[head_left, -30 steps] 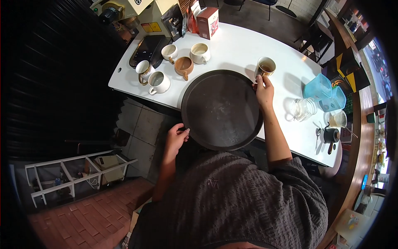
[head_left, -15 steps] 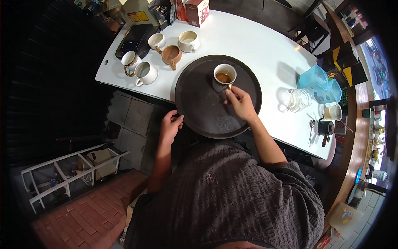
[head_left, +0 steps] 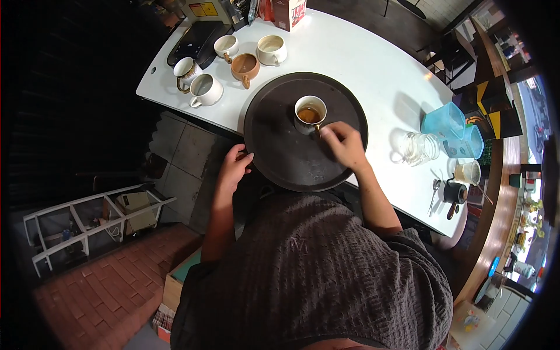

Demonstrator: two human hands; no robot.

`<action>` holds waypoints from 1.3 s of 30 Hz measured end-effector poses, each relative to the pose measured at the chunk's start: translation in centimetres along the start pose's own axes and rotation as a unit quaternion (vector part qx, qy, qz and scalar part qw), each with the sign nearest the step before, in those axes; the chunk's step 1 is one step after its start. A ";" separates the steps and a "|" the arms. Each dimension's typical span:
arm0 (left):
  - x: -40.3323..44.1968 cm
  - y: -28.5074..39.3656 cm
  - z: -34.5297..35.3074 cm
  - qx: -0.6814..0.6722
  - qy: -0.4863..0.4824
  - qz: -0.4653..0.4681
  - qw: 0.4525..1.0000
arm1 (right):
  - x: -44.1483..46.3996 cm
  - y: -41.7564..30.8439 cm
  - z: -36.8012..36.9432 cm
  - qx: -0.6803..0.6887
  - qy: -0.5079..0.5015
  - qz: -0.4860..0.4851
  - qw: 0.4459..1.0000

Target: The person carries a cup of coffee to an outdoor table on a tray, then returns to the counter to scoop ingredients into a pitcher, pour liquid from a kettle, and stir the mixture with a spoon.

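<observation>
A round dark brown tray [head_left: 280, 157] rests on the white counter, its near part overhanging the front edge. On it stands a white cup [head_left: 303, 125] with brown liquid inside and a handle toward me. My right hand [head_left: 349, 147], slightly blurred, is over the tray with thumb and fingers closed at the cup's handle. Part of that grip is hidden. My left hand [head_left: 234, 168] is by the tray's left rim, fingers loosely bent and apart, a fingertip at or very near the rim.
Several mugs, among them a brown cup [head_left: 245, 69], stand at the back left beside a black scale [head_left: 198, 44]. To the right are a glass jug [head_left: 417, 149], blue containers [head_left: 444, 121], a spoon [head_left: 435, 192] and a black portafilter-like tool [head_left: 455, 191].
The cup has shifted toward me and slightly left on the tray, with my right hand at its handle. My left hand stays beside the rim. The camera view has shifted slightly.
</observation>
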State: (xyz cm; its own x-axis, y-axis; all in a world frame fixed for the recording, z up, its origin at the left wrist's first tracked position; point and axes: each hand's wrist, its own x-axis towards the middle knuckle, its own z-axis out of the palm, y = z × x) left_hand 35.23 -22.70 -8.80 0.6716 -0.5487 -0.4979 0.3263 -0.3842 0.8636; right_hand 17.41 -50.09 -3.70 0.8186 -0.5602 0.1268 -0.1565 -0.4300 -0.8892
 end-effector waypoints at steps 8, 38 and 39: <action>0.9 2.7 3.9 -0.043 0.046 -0.116 0.991 | 3.3 7.3 -4.4 -0.318 0.233 0.071 0.916; -12.4 4.9 -1.3 -0.323 0.240 0.096 0.910 | 1.3 -7.0 -1.7 -0.002 0.117 0.076 0.990; -13.6 5.1 -2.9 -0.376 0.200 0.099 0.899 | 1.1 -8.3 -0.4 -0.004 0.114 0.073 0.991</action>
State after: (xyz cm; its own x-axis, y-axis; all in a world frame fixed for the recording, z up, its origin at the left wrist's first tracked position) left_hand 29.71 -15.05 2.60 0.9028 -0.1822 -0.3895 0.4300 0.3853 0.8164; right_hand 19.40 -47.42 4.01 0.6409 -0.7617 0.0948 -0.2683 -0.3380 -0.9021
